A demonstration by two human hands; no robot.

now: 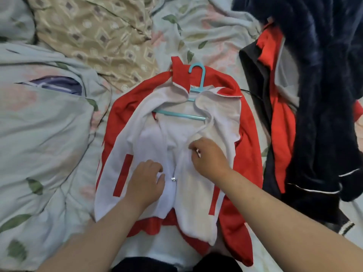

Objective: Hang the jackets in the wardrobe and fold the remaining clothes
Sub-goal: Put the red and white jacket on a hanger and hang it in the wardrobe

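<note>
Right hand: the right hand [209, 160] lies on the right front panel of the red-and-white jacket [198, 185], fingers curled together and pinching the panel's edge fabric beside the zipper line.
Left hand: the left hand [146, 179] rests on the left front panel, fingers bent and gripping the white fabric just beside the zipper slider [173, 179].
Zipper: the slider sits low on the front, between the two hands; above it the panels lie parted (whether the teeth are engaged below it cannot be told).
Step in hand: judged to be closing the jacket front so that it will hold on the hanger.
Method: keep the left edge taut and flat, bring the right edge parallel to it, then draw the slider upward in one straight line; avoid catching the white lining.
Hanger: the teal hanger [188, 107] is already inside the shoulders, hook protruding past the collar; check that both shoulders sit evenly on it.
Jacket location: spread face-up on the floral bedsheet [49, 144], directly in front of the person.
Remaining items: a dark navy and red pile of clothes [318, 107] lies to the right, touching the jacket's sleeve region.
</note>
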